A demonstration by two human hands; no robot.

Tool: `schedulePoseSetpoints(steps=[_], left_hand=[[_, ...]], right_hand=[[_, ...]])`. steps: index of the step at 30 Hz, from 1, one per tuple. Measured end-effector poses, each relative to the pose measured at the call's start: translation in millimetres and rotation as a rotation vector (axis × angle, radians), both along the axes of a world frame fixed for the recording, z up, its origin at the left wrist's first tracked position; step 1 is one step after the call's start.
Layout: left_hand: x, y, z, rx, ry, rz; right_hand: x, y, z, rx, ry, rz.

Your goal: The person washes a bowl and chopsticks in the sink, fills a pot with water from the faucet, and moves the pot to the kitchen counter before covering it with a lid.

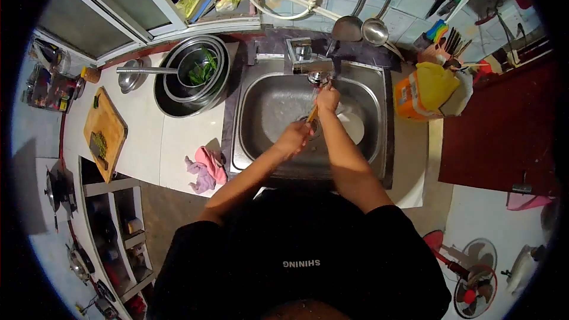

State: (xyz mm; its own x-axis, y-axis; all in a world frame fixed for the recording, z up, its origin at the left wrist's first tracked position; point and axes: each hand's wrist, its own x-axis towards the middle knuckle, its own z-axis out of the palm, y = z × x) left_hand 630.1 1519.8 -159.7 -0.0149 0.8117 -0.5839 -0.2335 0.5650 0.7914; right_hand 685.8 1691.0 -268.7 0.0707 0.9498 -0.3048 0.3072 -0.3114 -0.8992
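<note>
My left hand (295,138) is closed around the lower end of a slim yellowish-brown stick-like utensil (312,113), held above the sink. My right hand (327,99) is closed at its upper end, just below the tap (316,67). The utensil's exact kind is hidden by my fingers. Beneath both hands lies a stainless steel sink (252,112). A pale round plate or bowl (353,127) rests in its right part, partly covered by my right forearm.
Left of the sink stand nested metal bowls (168,92) with leafy greens (203,70) and a long-handled pan. Farther left is a wooden chopping board (112,115) with chopped greens. Pink and purple cloths (208,167) lie near the counter edge. An orange container (409,99) stands right.
</note>
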Motion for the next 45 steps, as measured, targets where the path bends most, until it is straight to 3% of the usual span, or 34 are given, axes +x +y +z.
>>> schedulePoseSetpoints(steps=[3,4,9,12,15,19,22,25,27,30,35,36,39,41,45], left_hand=[[-9.2,7.1,-3.9,0.111,0.037,-0.046],[-14.4,14.1,-11.9,0.124,0.024,-0.032],[-31.7,70.5,-78.9,0.304,0.085,0.084],[-19.2,93.1,-13.0,0.178,-0.128,0.212],[-10.6,104.1,-16.4,0.296,-0.132,0.259],[-13.5,83.3,-27.7,0.298,-0.182,0.145],[-21.5,43.3,-24.1,0.264,-0.150,-0.043],[-23.1,22.3,-14.2,0.122,-0.019,-0.021],[-19.6,16.6,-20.6,0.094,0.174,0.045],[-18.1,-2.3,-16.4,0.070,0.244,0.035],[-16.0,-22.0,-31.5,0.100,0.186,0.033],[-15.2,-23.0,-26.4,0.096,0.179,0.030],[-18.4,-32.5,5.3,0.051,0.156,-0.014],[-28.2,-38.0,19.2,-0.011,0.147,-0.098],[-45.3,-52.1,12.4,-0.069,0.181,0.009]], right_hand=[[-0.4,4.9,29.4,-0.097,0.413,-0.084],[-1.2,5.1,43.5,-0.290,0.610,-0.153],[1.5,4.3,46.5,-0.234,0.432,0.207],[8.9,14.3,44.2,-0.002,0.287,0.378],[12.7,20.3,51.0,0.409,0.131,0.387],[20.5,16.5,106.2,-0.092,0.424,0.255],[13.3,3.2,103.8,-0.282,0.789,-0.067],[-14.2,-15.1,50.0,-0.609,0.840,-0.255],[-17.8,-51.9,44.2,-0.521,0.821,-0.070],[-16.6,-51.8,38.5,-0.614,0.891,-0.104],[-8.5,-22.9,2.9,-0.495,0.987,-0.179],[-14.9,-24.1,39.8,-0.502,0.805,-0.330],[-6.5,5.0,53.1,-0.500,0.770,-0.435],[-6.3,38.5,27.4,-0.321,0.730,-0.312],[-14.0,122.6,-44.6,0.301,0.368,0.248]])
